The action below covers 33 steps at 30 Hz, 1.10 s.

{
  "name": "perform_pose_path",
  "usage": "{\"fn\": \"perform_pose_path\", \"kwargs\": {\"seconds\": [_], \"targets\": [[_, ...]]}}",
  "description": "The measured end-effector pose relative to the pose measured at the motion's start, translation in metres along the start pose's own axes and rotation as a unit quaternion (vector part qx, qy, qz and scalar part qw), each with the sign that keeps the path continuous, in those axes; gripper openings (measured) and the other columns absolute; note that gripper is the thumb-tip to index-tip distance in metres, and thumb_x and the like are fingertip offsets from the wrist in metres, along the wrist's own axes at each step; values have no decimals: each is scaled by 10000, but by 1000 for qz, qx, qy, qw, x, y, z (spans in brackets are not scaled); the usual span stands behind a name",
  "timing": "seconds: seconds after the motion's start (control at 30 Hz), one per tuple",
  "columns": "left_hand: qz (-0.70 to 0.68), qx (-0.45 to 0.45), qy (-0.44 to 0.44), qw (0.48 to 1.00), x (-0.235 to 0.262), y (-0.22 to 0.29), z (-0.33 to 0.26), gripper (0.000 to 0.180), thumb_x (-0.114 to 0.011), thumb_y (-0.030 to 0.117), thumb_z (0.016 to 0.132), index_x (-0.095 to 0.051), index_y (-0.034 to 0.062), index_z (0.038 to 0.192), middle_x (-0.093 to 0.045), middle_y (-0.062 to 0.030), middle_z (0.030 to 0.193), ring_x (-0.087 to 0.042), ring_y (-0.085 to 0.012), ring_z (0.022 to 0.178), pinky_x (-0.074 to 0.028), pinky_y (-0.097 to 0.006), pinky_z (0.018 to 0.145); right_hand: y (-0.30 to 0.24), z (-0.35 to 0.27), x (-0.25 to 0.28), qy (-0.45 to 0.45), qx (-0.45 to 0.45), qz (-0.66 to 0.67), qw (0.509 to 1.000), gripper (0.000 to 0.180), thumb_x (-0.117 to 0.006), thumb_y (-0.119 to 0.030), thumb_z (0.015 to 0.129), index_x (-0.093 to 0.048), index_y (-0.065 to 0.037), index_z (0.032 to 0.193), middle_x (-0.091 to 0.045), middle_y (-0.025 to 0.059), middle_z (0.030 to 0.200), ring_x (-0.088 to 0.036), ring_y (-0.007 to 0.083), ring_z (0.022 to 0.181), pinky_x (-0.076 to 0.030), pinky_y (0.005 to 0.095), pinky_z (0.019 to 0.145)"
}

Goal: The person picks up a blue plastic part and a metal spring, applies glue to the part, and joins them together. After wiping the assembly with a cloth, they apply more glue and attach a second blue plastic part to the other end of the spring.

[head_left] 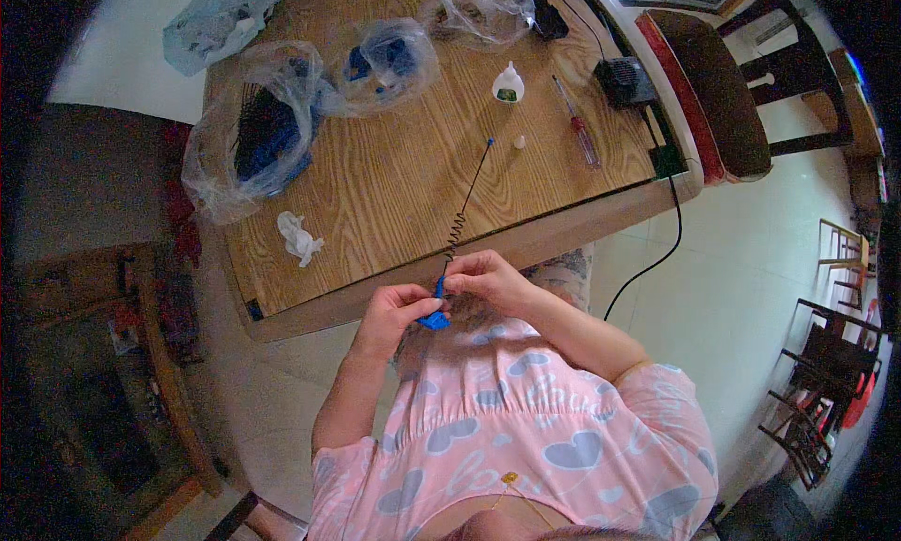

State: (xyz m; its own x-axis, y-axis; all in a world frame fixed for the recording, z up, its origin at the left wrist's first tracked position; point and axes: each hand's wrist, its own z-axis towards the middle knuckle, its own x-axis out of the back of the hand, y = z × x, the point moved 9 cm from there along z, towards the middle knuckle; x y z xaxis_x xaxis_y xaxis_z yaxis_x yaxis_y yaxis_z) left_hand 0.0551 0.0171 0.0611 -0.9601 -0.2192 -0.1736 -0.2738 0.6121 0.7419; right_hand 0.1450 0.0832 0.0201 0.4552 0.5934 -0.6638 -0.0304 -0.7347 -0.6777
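Observation:
Just off the table's near edge, my left hand [394, 314] is closed on a small blue plastic piece [434, 321] between thumb and fingers. My right hand [490, 280] pinches its upper narrow part, where a black coiled wire [456, 229] comes out. The wire runs away from me above the tabletop, coiled near my fingers, then straight, ending in a small blue tip [490, 142]. My fingertips hide part of the joint between the wire and the blue piece.
On the wood-grain table [375, 194] stand a white squeeze bottle [509, 84], a small white cap [519, 142], a screwdriver [577, 123] and crumpled tissue [298, 239]. Plastic bags with blue parts [272, 137] lie at the left and back. A black adapter [626, 79] with a cable sits at the right edge.

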Motion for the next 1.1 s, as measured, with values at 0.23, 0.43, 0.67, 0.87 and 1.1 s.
{"fn": "perform_pose_path", "kwargs": {"seconds": [0.23, 0.43, 0.67, 0.87, 1.1], "targets": [[31, -10, 19, 999, 0, 8, -5, 106, -674, 70, 787, -661, -15, 851, -676, -78, 799, -633, -119, 736, -499, -239, 675, 1, 0, 5, 6, 37, -22, 999, 119, -638, -100, 839, -652, 4, 897, -634, 34, 846, -592, 115, 794, -471, 250, 736], [192, -95, 73, 974, -7, 36, -15, 106, -660, 62, 788, -640, -37, 820, -631, -20, 755, -592, -88, 658, -472, -222, 607, -3, -6, -2, -13, 60, 2, 998, 145, -645, -65, 816, -665, 16, 935, -579, 39, 924, -538, 131, 892, -410, 260, 811], [360, -162, 113, 912, -17, 63, -21, 129, -690, 92, 726, -650, -8, 795, -602, -70, 725, -576, -133, 627, -448, -262, 570, -4, -6, -2, -19, 78, 32, 996, 134, -642, -47, 812, -670, 8, 930, -575, 46, 911, -529, 145, 894, -401, 259, 800], [363, -164, 109, 911, -16, 61, -18, 134, -690, 99, 726, -648, -10, 791, -607, -75, 724, -580, -144, 627, -451, -271, 570, 0, -5, 1, -16, 86, 46, 995, 124, -635, -34, 814, -669, 6, 926, -576, 50, 911, -523, 147, 903, -394, 258, 800], [347, -161, 104, 918, -15, 59, -17, 134, -686, 91, 727, -649, -20, 793, -615, -76, 722, -591, -141, 627, -461, -270, 573, 1, -5, 3, -16, 85, 46, 995, 167, -649, -70, 812, -660, -2, 965, -645, 43, 927, -583, 141, 890, -440, 273, 840]]}}
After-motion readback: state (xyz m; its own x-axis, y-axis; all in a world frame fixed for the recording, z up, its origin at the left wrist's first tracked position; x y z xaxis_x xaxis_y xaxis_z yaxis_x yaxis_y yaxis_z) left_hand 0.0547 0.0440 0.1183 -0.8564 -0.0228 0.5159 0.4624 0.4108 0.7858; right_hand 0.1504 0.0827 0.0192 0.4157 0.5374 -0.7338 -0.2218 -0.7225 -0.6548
